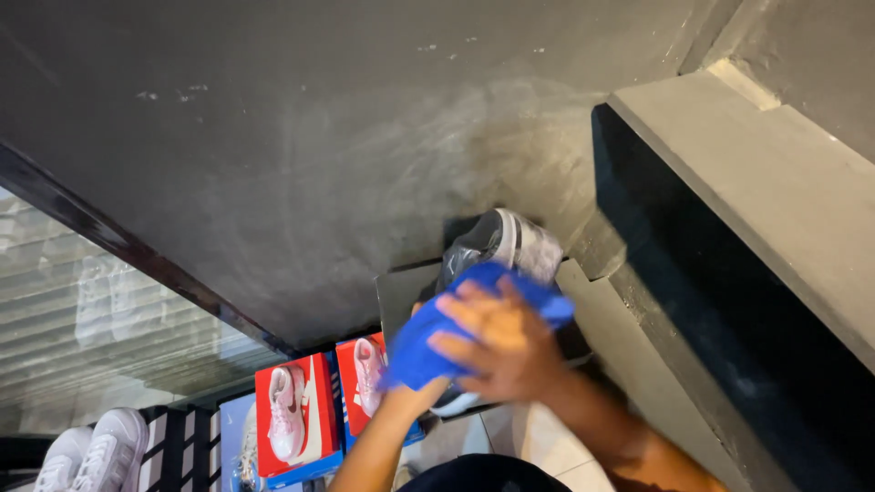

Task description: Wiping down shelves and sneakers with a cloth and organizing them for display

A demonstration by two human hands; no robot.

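Right hand [501, 342] over blue cloth [428, 342]; red boxes [301, 410] below

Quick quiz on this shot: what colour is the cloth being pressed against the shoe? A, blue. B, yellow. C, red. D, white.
A: the cloth bunched under the right hand is bright blue, pressed against the grey and white shoe; the left hand is mostly hidden beneath it.
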